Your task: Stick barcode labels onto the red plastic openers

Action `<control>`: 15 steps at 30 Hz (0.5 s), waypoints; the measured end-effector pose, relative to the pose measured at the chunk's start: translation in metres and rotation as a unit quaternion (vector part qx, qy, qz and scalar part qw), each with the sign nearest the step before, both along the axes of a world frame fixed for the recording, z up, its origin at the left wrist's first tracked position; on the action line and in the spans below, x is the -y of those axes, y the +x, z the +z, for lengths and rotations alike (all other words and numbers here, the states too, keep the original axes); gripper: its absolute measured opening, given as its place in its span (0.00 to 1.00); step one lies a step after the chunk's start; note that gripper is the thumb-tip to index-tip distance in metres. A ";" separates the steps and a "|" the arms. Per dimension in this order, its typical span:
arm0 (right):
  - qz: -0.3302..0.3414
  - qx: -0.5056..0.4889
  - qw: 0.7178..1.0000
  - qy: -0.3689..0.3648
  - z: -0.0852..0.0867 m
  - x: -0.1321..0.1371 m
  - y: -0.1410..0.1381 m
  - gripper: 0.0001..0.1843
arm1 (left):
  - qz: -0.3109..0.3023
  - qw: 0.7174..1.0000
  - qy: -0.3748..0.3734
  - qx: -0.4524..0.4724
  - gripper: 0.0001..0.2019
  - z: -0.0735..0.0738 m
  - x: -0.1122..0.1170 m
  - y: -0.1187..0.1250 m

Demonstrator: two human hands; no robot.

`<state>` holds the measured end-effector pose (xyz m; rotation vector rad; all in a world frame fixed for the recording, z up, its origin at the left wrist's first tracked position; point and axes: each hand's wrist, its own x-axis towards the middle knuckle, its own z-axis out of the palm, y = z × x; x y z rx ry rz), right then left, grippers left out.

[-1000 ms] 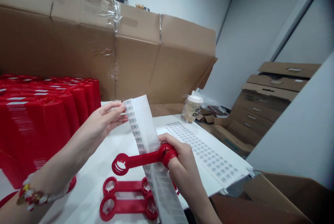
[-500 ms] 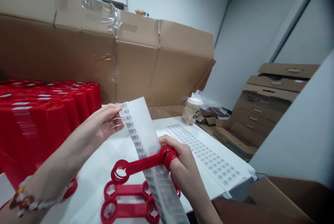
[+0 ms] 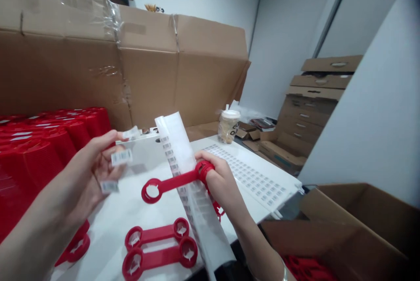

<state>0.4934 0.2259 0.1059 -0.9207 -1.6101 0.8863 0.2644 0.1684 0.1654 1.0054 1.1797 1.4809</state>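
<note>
Several small white barcode labels (image 3: pixel 121 157) hang from the fingertips of my left hand (image 3: pixel 85 176), whose fingers are spread a little apart. My right hand (image 3: pixel 225 185) grips a red plastic strap with ringed ends (image 3: pixel 179 180) together with a bent strip of barcode label sheet (image 3: pixel 179 134). More of the red pieces seem to be bunched in that grip, partly hidden by the fingers. Below, two similar red straps (image 3: pixel 160 260) lie side by side on the white table (image 3: pixel 105 246). Another red piece (image 3: pixel 77 248) lies partly behind my left forearm.
Stacked red pieces (image 3: pixel 29 176) stand at the left. A large cardboard box (image 3: pixel 147 80) spans the back. To the right are a flat barcode sheet (image 3: pixel 256 180), a lidded cup (image 3: pixel 229 128), stacked cartons (image 3: pixel 308 110) and an open carton holding red pieces (image 3: pixel 361 211).
My left hand has moved left and down, away from the label strip, with several labels now off it and on its fingertips. My right hand keeps its grip; the view has shifted right.
</note>
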 end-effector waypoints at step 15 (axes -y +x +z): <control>-0.031 -0.096 0.995 0.020 0.007 0.017 0.007 0.13 | -0.074 0.978 -0.043 -0.191 0.15 -0.041 0.009 0.058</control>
